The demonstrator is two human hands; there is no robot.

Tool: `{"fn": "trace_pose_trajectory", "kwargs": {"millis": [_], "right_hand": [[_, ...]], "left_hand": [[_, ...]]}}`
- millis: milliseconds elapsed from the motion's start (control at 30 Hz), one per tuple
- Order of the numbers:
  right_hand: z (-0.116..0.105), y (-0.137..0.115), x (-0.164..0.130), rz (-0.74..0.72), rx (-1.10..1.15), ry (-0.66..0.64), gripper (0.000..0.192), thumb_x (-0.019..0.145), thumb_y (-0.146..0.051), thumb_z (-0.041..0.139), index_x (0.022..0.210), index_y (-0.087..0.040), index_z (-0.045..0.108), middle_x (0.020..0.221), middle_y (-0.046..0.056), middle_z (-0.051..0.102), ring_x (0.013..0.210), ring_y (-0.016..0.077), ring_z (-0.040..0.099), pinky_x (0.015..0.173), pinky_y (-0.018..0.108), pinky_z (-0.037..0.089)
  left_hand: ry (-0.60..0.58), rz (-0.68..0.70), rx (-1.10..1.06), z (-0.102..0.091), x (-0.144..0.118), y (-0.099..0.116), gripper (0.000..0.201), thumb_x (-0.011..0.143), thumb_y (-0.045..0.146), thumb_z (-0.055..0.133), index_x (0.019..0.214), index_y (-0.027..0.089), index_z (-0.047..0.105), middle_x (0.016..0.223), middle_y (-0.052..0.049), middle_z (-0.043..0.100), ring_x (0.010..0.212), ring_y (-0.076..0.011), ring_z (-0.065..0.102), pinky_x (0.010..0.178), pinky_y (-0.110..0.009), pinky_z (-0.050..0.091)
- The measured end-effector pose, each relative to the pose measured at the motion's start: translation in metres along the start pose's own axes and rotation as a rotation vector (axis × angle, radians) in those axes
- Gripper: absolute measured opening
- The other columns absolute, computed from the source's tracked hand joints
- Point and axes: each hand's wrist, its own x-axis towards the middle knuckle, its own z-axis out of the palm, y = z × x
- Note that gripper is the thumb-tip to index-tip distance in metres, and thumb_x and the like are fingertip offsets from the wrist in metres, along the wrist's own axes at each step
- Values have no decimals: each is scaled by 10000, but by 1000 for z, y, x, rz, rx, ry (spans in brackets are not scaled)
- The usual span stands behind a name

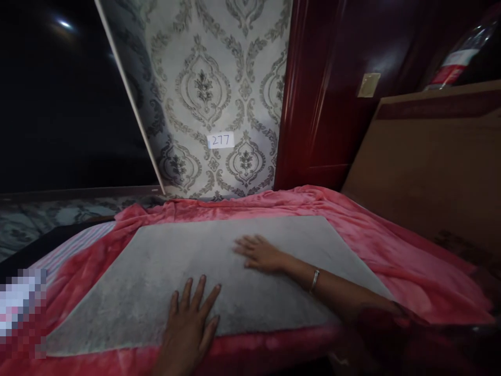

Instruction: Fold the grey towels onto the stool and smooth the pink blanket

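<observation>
L hand (190, 324) over gry mat (213, 256), forearm out-of-frame

The mat (230, 282) is grey, blanket (368, 245) pinkish-red, wallpaper (211, 78) grey damask, shadowed panel (332, 109) seemingly maroon.

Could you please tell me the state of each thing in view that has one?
Pink blanket: rumpled.
Grey mat: spread flat on the blanket.
Left hand: open, palm down, at the mat's near edge.
Right hand: open, palm down on the mat.
Screen: dark.
Bracelet: worn.
Bottle: too dark to tell if capped.
</observation>
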Motion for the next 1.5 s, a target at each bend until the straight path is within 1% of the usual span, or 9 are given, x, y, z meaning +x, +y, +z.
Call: {"fn": "trace_pose_trajectory", "kwargs": {"millis": [133, 233, 367, 500, 633, 733, 833, 1333, 1500], "right_hand": [[-28, 69, -24, 487, -49, 57, 563, 1048, -414, 358, 1580, -234, 322, 1638, 145, 239, 1511, 332, 205, 1177, 629, 167], [-39, 89, -34, 706, -76, 118, 577, 1058, -382, 282, 1592, -164, 282, 1632, 229, 193, 1511, 397, 153, 1119, 722, 169], [-21, 57, -38, 480, -53, 92, 597, 1035, -493, 384, 1594, -315, 270, 1675, 66, 137, 1536, 287, 112, 1203, 556, 159], [-7, 51, -48, 251, -5, 36, 606, 1013, -566, 417, 1576, -391, 278, 1670, -15, 157, 1536, 258, 114, 1218, 546, 107], [-20, 113, -89, 526, -26, 72, 577, 1043, -507, 335, 1585, -312, 298, 1667, 45, 180, 1531, 266, 145, 1217, 530, 134], [-28, 160, -124, 767, -40, 111, 578, 1053, -479, 264, 1593, -273, 287, 1663, 92, 184, 1523, 309, 170, 1192, 589, 165], [-24, 183, -142, 894, -45, 141, 585, 1056, -484, 231, 1600, -274, 264, 1664, 88, 188, 1519, 303, 187, 1193, 574, 179], [-9, 188, -143, 937, -27, 200, 591, 1053, -519, 247, 1599, -295, 269, 1657, 64, 227, 1521, 285, 182, 1208, 531, 158], [-9, 184, -145, 936, -72, 193, 587, 1052, -501, 228, 1596, -289, 283, 1647, 69, 260, 1503, 287, 239, 1196, 538, 189]], "left_hand": [[-86, -33, -28, -10, 2, -2, 521, 960, 389, 451, 1481, 412, 447, 1612, -63, 359, 1475, -414, 311, 1105, -697, 314], [-201, -71, -72, -26, 11, -2, 509, 966, 418, 440, 1473, 378, 476, 1606, -69, 361, 1478, -406, 309, 1112, -687, 327], [-252, -38, -152, -44, 46, 17, 505, 983, 442, 415, 1449, 288, 534, 1558, -116, 440, 1445, -366, 392, 1135, -659, 333], [-208, 142, -204, -35, 85, 58, 570, 954, 424, 496, 1511, 325, 430, 1613, -87, 346, 1492, -362, 301, 1162, -678, 267], [-221, 193, -179, -10, 91, 79, 615, 937, 431, 519, 1530, 378, 365, 1641, -61, 277, 1497, -424, 249, 1115, -737, 274], [-177, 222, -162, 3, 84, 73, 599, 964, 443, 464, 1543, 401, 315, 1651, -36, 254, 1502, -410, 245, 1120, -721, 283], [-124, 237, -143, 7, 81, 68, 599, 968, 432, 458, 1545, 415, 297, 1653, -23, 258, 1503, -395, 251, 1131, -705, 286], [-101, 273, -129, 0, 79, 63, 627, 971, 417, 473, 1559, 421, 254, 1647, -25, 278, 1497, -364, 285, 1139, -673, 326], [-181, 248, -147, -14, 79, 71, 613, 988, 450, 451, 1564, 398, 245, 1655, -45, 243, 1513, -359, 242, 1154, -667, 296]]}}
